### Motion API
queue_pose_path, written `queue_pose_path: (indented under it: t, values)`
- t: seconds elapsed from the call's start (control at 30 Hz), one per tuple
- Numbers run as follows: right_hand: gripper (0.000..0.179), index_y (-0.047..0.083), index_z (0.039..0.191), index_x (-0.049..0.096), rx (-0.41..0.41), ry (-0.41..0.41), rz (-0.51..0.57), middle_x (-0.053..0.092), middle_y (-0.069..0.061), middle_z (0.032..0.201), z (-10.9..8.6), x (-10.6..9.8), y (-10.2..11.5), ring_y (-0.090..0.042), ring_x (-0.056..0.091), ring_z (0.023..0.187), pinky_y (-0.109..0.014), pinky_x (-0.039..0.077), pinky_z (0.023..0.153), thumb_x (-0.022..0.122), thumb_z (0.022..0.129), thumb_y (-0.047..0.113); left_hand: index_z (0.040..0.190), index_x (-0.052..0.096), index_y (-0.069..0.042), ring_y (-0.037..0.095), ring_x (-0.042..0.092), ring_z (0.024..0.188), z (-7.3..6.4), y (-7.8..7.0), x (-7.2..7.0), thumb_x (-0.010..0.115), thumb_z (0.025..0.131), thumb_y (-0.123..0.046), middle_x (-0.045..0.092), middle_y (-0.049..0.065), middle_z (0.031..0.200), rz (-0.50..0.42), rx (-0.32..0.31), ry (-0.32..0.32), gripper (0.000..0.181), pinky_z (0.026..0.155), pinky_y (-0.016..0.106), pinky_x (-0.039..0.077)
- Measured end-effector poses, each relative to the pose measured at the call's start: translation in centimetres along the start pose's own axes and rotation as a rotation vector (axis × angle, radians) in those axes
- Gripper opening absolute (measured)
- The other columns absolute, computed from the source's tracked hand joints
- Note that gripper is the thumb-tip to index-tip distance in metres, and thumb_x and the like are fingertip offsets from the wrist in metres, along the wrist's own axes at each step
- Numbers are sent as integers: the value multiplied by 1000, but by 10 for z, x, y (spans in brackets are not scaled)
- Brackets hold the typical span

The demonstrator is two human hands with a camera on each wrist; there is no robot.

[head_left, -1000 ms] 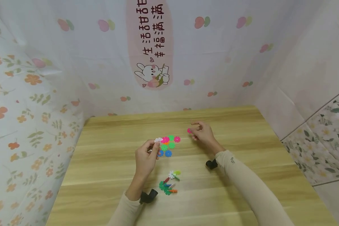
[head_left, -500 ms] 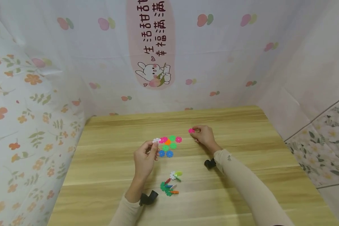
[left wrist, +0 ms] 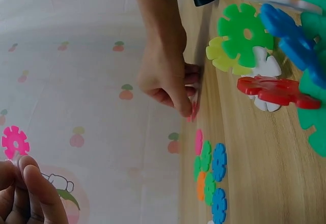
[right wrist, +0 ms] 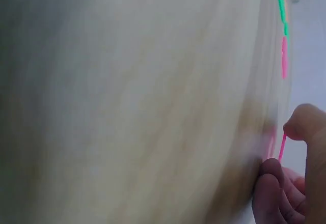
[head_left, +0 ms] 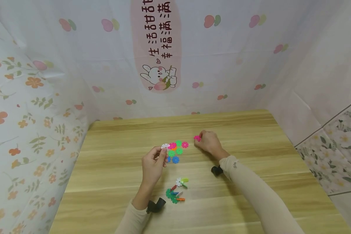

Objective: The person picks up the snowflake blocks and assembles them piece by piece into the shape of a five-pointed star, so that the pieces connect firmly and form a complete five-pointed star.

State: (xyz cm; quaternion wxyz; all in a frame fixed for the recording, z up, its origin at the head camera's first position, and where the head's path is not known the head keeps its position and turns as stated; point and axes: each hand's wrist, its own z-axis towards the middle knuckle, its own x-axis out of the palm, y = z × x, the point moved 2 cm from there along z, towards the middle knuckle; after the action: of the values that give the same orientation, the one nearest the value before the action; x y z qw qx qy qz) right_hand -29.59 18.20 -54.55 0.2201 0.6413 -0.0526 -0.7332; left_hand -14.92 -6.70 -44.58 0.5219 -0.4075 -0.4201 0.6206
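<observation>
- The wood-grain surface [head_left: 111,182] meets a white curtain [head_left: 228,65] printed with fruit, lettering and a rabbit; floral cloth [head_left: 32,107] hangs at the left.
- Left hand [head_left: 153,163] pinches a white disc [head_left: 165,146] with a pink disc [head_left: 172,145] attached, above the surface.
- Right hand [head_left: 209,143] pinches another pink disc [head_left: 197,138] close to the surface.
- Flat discs [head_left: 179,151] lie between the hands; an interlocked cluster [head_left: 169,193] sits nearer the front.

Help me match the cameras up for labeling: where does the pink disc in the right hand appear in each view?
Head: the held pink disc is right of centre, pinched by the right hand.
Left wrist: a sliver just right of centre.
Right wrist: edge-on, toward the right edge, below mid-height.
Shared landmark: the loose pink disc beside a green disc.
</observation>
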Motion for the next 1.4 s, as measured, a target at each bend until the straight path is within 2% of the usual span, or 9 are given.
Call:
queue_pose_path:
  t: [0.1, 0.23, 0.4, 0.53, 0.67, 0.83, 1.0, 1.2, 1.4]
  values:
    - [31, 6, 82, 63, -20, -31, 36, 53, 4, 53, -4, -5, 4, -10, 48, 46, -25, 42, 43, 64, 79, 36, 92, 62, 9, 30, 58, 57, 0, 4, 0, 58, 93, -10, 61, 17, 71, 0, -8, 5, 19, 44, 33, 52]
    - [25, 12, 86, 64, -74, -61, 265, 60, 7, 67, -16, -21, 18, -6, 56, 56, -24, 48, 50, 68, 79, 36, 90, 65, 2, 29, 58, 58, 1, 19, 1, 60, 92, -17, 62, 13, 71, 34, -29, 33, 20, 43, 31, 51]
    - [18, 15, 92, 66, -262, -61, 620, 64, 6, 74, -38, -53, 52, -9, 60, 59, -26, 52, 51, 73, 78, 25, 91, 66, -8, 26, 61, 61, 6, 27, 5, 59, 92, -29, 62, -1, 72, 139, 14, 153, 23, 42, 28, 50]
    - [20, 11, 95, 67, -350, 14, 766, 64, 3, 75, -52, -72, 78, -13, 60, 60, -27, 53, 51, 75, 77, 13, 91, 64, -10, 19, 61, 60, 7, 24, 9, 56, 94, -30, 62, -3, 72, 196, 77, 236, 21, 43, 26, 50]
    - [22, 3, 97, 65, -352, 93, 802, 65, -3, 78, -62, -85, 97, -17, 61, 63, -29, 54, 53, 73, 77, 3, 92, 62, -10, 10, 58, 59, 7, 20, 14, 54, 96, -26, 62, 4, 70, 213, 111, 295, 18, 43, 25, 50]
    - [22, -4, 96, 64, -377, 85, 796, 64, -9, 81, -69, -100, 109, -20, 60, 64, -31, 54, 53, 71, 76, -3, 91, 61, -10, 7, 57, 58, 6, 21, 16, 53, 96, -24, 62, 2, 70, 247, 135, 306, 17, 44, 23, 50]
    - [21, -3, 96, 64, -387, 93, 769, 64, -8, 80, -70, -104, 111, -19, 60, 64, -31, 54, 53, 71, 76, -2, 90, 62, -13, 12, 60, 60, 6, 20, 15, 55, 95, -24, 60, -12, 70, 308, 188, 288, 13, 48, 21, 49]
    - [22, -3, 99, 66, -365, 145, 778, 64, -7, 77, -73, -107, 108, -22, 60, 66, -33, 55, 57, 71, 78, -1, 87, 63, -9, 3, 52, 59, 5, 15, 15, 56, 94, -21, 59, -11, 71, 445, 287, 306, 15, 53, 18, 48]
    - [26, 1, 102, 67, -288, 205, 795, 65, -5, 80, -75, -105, 103, -21, 61, 70, -31, 55, 63, 75, 79, 8, 85, 62, -11, 4, 47, 57, 4, 12, 15, 58, 93, -18, 56, -11, 70, 504, 314, 314, 12, 52, 17, 45]
